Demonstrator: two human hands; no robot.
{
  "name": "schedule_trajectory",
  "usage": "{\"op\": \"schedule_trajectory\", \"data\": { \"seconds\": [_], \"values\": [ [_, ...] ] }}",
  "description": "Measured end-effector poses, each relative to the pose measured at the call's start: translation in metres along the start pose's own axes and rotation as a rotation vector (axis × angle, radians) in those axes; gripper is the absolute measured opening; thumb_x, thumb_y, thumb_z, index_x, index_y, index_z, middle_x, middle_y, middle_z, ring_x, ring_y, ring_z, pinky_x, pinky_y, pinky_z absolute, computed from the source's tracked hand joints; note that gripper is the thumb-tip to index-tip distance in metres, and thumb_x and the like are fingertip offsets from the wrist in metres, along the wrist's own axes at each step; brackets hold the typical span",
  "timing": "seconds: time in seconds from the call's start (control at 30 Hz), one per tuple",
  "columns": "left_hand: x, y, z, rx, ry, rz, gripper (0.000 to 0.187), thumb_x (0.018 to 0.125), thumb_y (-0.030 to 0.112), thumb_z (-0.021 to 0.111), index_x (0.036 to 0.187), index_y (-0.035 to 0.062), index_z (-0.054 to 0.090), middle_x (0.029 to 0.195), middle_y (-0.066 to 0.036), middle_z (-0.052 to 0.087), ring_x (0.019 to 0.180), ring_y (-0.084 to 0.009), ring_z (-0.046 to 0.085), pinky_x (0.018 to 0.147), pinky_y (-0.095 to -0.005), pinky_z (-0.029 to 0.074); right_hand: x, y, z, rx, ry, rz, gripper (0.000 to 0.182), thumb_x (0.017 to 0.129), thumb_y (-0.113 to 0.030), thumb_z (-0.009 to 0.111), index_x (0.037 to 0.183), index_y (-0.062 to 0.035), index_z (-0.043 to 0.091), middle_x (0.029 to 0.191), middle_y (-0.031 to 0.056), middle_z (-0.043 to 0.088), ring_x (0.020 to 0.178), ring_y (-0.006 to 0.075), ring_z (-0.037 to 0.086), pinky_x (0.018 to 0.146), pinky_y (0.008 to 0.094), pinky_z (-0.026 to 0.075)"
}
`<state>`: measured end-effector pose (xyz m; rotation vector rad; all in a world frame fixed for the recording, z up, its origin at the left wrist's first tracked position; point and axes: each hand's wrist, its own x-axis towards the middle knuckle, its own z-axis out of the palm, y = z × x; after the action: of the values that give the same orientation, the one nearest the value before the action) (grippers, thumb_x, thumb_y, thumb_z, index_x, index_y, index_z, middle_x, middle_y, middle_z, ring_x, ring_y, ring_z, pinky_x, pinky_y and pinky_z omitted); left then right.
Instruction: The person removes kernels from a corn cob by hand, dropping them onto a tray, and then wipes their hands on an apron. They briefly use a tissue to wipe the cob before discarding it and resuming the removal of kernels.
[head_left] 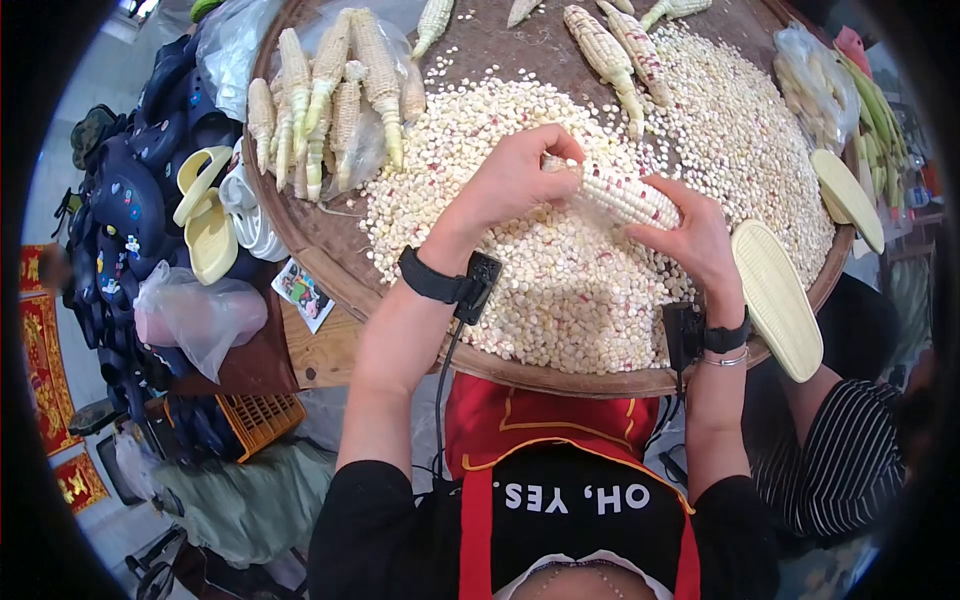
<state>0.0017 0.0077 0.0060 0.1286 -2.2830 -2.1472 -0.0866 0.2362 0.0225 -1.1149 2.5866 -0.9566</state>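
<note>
A corn cob with white and dark red kernels (625, 196) is held between my two hands above a large round brown tray (345, 262). My left hand (525, 178) is closed at the cob's left end, thumb and fingers pressed on it. Fingers and thumb of my right hand (690, 225) wrap round the other end. Beneath both hands lies a wide heap of loose pale kernels (560, 285), some of them reddish.
Stripped cobs (345, 95) are piled at the tray's left. Unstripped cobs (603, 55) lie at the back. Pale yellow slippers (778, 300) rest on the right rim. Another person's striped sleeve (850, 455) is at the lower right. Dark clogs (125, 205) hang on the left.
</note>
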Motion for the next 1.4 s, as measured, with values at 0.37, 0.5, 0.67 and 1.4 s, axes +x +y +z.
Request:
{"op": "schedule_trajectory", "data": {
  "seconds": [0.37, 0.5, 0.67, 1.4],
  "values": [
    [0.004, -0.01, -0.015, -0.254, -0.054, -0.109, 0.02, 0.084, 0.007, 0.059, 0.101, -0.0026, 0.063, 0.084, -0.007, 0.065, 0.065, -0.0125, 0.064, 0.061, -0.0244, 0.053, -0.002, 0.001, 0.0, 0.105, -0.013, 0.037, 0.052, 0.065, -0.029, 0.08, 0.109, -0.0055, 0.065, 0.093, 0.0134, 0.069, 0.082, 0.026, 0.068, 0.074, 0.0335, 0.05],
    [0.002, -0.003, -0.01, -0.143, -0.073, -0.067, 0.018, 0.086, 0.009, 0.059, 0.101, -0.0012, 0.063, 0.083, -0.006, 0.063, 0.071, -0.0112, 0.064, 0.058, -0.0242, 0.052, -0.002, 0.0, -0.003, 0.087, -0.021, 0.095, 0.055, 0.064, -0.032, 0.079, 0.11, -0.0059, 0.065, 0.093, 0.0144, 0.069, 0.083, 0.0284, 0.067, 0.074, 0.0348, 0.051],
    [0.0, -0.003, -0.01, -0.277, -0.007, -0.043, 0.026, 0.085, 0.007, 0.06, 0.11, 0.002, 0.056, 0.088, -0.006, 0.062, 0.071, -0.0121, 0.063, 0.062, -0.0238, 0.051, -0.002, 0.007, 0.003, 0.088, 0.056, 0.024, 0.056, 0.064, -0.033, 0.08, 0.11, -0.0044, 0.064, 0.092, 0.0148, 0.069, 0.083, 0.0276, 0.068, 0.075, 0.0348, 0.051],
    [-0.005, 0.008, 0.002, 0.114, 0.05, 0.046, 0.015, 0.076, 0.009, 0.067, 0.087, 0.0026, 0.061, 0.073, -0.001, 0.06, 0.063, -0.007, 0.056, 0.056, -0.0227, 0.044, -0.009, 0.006, 0.002, -0.121, 0.148, -0.223, 0.065, 0.052, -0.023, 0.083, 0.111, -0.0114, 0.06, 0.096, 0.0098, 0.062, 0.083, 0.0293, 0.062, 0.07, 0.0389, 0.05]
  ]
}}
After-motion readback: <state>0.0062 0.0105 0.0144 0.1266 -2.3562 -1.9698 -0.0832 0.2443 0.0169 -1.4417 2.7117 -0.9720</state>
